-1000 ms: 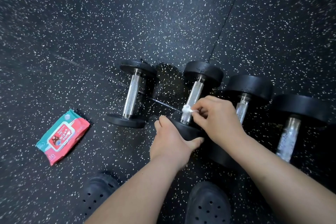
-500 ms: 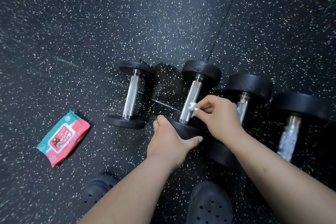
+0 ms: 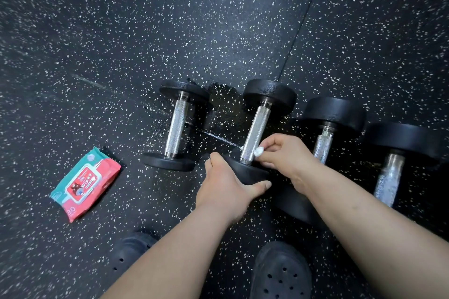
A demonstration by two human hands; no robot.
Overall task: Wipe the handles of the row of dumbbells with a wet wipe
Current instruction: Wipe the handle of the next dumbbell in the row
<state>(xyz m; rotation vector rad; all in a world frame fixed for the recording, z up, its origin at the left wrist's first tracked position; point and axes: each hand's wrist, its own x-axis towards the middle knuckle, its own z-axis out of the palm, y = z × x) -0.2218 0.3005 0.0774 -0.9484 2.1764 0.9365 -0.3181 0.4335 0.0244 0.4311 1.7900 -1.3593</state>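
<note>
Closest in, two black clogs: left clog (image 3: 131, 252) and right clog (image 3: 281, 272), planted on the floor (image 3: 170, 31) under both bare forearms. The left hand (image 3: 226, 189) wraps the near head of the second dumbbell (image 3: 268, 94), thumb along the head's near edge and fingers curled over its far side, a closed grip on the head. Just right of it, the right hand (image 3: 286, 155) pinches a small bunched white wet wipe (image 3: 258, 151) between thumb and fingertips, with the other fingers curled in. The wipe touches the right side of that dumbbell's knurled handle (image 3: 256, 126) at its low end, just above the gripped head. Beyond the hand the handle is bare metal.

The first dumbbell (image 3: 176, 126) lies left of the left hand, near but apart and roughly parallel. The third dumbbell (image 3: 334, 114) lies just right of the right hand, its near head partly hidden by the right forearm. The fourth dumbbell (image 3: 388, 177) is further right again. All four lie in a row on the floor, handles pointing away from the person.

A pack of wipes (image 3: 85, 182), red and teal, lies flat well left of the left hand. Beyond the hands is black rubber floor with white speckles, and a seam (image 3: 303, 22) runs off past the second dumbbell's far head.
</note>
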